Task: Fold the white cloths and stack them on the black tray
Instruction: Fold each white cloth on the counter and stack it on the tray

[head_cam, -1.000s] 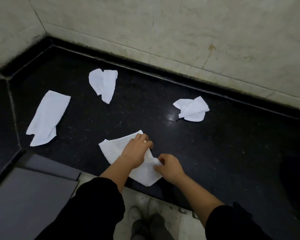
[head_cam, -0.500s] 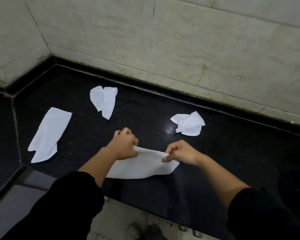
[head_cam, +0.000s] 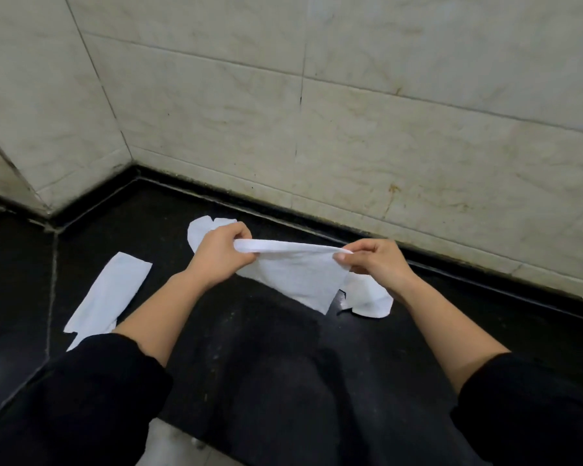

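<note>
Four white cloths are visible, and none of them lies in a container. The left hand (head_cam: 221, 253) and the right hand (head_cam: 372, 262) each pinch one upper corner of the held cloth (head_cam: 297, 274), which hangs in the air above the black counter (head_cam: 249, 348). A flat cloth (head_cam: 110, 294) lies at the left. A second cloth (head_cam: 199, 230) is partly hidden behind the left hand. A crumpled cloth (head_cam: 367, 297) lies under the right hand.

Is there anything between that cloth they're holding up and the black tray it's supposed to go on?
Cannot tell: no tray shows in this view. Both hands, left and right, pinch the white cloth above the black counter. Three other cloths lie on the counter around it.
</note>
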{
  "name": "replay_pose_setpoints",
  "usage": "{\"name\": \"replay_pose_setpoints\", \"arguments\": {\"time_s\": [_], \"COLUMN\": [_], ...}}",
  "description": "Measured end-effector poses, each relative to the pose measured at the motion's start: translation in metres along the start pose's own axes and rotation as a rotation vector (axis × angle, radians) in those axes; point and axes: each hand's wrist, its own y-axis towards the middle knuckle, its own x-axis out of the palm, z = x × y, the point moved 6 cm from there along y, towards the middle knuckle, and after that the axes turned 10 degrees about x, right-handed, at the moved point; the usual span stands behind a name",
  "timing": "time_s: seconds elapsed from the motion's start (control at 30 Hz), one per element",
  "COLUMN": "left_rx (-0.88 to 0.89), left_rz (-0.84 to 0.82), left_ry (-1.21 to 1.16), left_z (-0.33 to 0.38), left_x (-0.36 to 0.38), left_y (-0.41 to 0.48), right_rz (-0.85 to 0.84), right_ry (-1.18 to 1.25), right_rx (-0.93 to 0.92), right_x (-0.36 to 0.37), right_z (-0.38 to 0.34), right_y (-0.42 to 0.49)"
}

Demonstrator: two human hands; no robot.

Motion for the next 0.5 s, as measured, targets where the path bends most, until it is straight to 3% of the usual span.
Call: {"name": "replay_pose_setpoints", "arguments": {"time_s": [0.17, 0.5], "left_rx": [-0.014, -0.219], "left_rz": [0.082, -0.512], "left_ry": [-0.053, -0.308], "left_z": [0.004, -0.046], "left_x": [-0.011, 0.049], "left_y": [0.000, -0.065], "right_rz": [-0.038, -0.306], "right_ry": [0.007, -0.182], "right_rx": [0.007, 0.452], "right_x": [-0.018, -0.002], "right_z": [0.000, 0.110], "right_y": [0.007, -0.013]}}
